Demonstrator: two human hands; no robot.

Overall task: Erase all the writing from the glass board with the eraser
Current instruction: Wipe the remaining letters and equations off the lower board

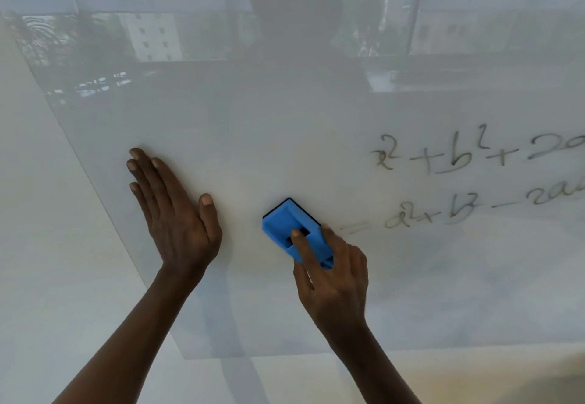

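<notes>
The right hand (332,274) pinches the blue rectangular foam eraser (292,229) between thumb and fingers (299,239), pressing it flat against the frosted glass board (285,134). Left of the eraser, the left hand (174,214) lies flat on the glass, fingers straight and close together, gripping nothing. The glass around and left of the eraser looks clean. Right of the eraser, two lines of dark handwritten algebra (459,182) remain and run out of frame, so the job seems roughly half done.

- One glass board (285,138), mounted upright.
- One blue eraser (292,229).
- Two lines of handwritten algebra: upper line (459,153), lower line (443,214).
- Two bare hands: left hand (172,210), right hand (332,277).
</notes>
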